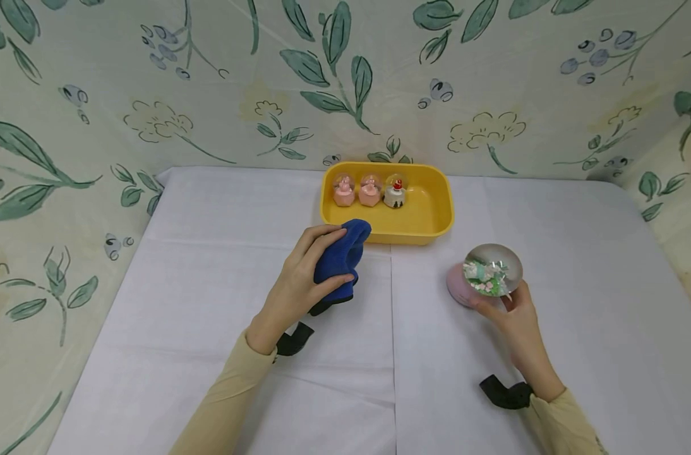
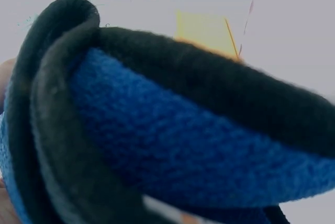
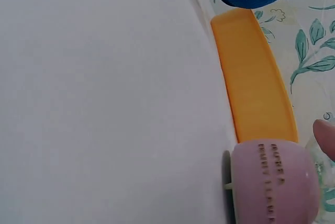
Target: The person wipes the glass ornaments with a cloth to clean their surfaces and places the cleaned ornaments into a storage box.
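Note:
My left hand (image 1: 293, 287) grips a folded blue cloth (image 1: 341, 259) with dark edging, held over the table in front of the yellow tray. Up close in the left wrist view, the blue cloth (image 2: 172, 140) fills most of the picture. On the right, my right hand (image 1: 513, 322) holds a snow globe (image 1: 493, 270) by its side, tilted, with a pink base and white and green figures inside the clear ball. Raised lettering shows on its pink base (image 3: 275, 182) in the right wrist view.
A yellow tray (image 1: 425, 218) stands at the table's back edge. Along its left part sit two small pink globes (image 1: 343, 191) and one white globe with a red top (image 1: 395, 193). Behind hangs a leaf-patterned cloth (image 1: 379, 107); white fabric (image 1: 209, 265) covers the table.

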A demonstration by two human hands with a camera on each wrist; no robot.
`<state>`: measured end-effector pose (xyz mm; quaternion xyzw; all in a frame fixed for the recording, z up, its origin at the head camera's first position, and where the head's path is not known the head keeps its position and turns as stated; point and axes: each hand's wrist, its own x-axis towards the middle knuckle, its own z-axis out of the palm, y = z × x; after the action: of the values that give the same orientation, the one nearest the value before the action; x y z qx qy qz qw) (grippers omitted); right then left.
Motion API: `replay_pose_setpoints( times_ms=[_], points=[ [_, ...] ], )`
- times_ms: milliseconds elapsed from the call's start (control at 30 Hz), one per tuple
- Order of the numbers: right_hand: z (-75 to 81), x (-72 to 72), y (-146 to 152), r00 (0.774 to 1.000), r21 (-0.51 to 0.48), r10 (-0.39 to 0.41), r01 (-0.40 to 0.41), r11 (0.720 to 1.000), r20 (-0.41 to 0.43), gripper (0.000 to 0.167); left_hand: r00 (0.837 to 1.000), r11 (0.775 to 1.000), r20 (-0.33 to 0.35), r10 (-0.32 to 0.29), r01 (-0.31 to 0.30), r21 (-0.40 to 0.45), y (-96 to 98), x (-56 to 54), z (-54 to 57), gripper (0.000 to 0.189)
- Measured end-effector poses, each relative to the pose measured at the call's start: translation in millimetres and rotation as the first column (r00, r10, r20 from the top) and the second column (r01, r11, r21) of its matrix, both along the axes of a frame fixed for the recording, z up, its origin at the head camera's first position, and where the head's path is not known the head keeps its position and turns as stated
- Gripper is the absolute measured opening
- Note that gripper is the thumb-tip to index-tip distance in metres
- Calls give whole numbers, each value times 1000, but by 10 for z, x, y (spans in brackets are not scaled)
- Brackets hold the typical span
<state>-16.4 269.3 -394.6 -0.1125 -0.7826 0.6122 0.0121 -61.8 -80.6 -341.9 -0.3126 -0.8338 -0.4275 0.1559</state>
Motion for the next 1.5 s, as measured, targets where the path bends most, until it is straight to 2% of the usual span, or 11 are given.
replay_pose_setpoints(
  times_ms=[167,400,633,833,1000,1200,1367,1500],
  points=[
    [-74,-36,-23,1000,57,13,-13,998,-2,89,1000,1000,0,1,-1,-4,3,-4,2,69],
    [-94,-66,-40,1000,110,17,-19,994,12,92,1000,1000,17,-1,1,-10,8,-5,15,68],
    [-116,-103,-47,1000,206,13,-16,978,17,92,1000,1000,8,2,-2,-10,12,-16,13,69],
    [-108,-103,-38,998,270,-45,29,962,54,90,1000,1000,14,-2,2,-5,12,-18,4,69],
    [-109,-75,-21,996,270,-78,64,961,41,84,1000,1000,21,3,-3,3,4,-7,8,69],
    [-12,-36,-16,997,205,-81,79,976,3,80,999,1000,29,18,-19,12,-16,1,24,70],
    [142,0,-78,995,57,-48,53,997,-82,74,999,1000,27,21,-22,19,-23,4,33,70],
    [269,17,-172,988,-98,-19,4,995,-154,67,1000,999,19,17,-17,39,-27,5,37,69]
  ],
)
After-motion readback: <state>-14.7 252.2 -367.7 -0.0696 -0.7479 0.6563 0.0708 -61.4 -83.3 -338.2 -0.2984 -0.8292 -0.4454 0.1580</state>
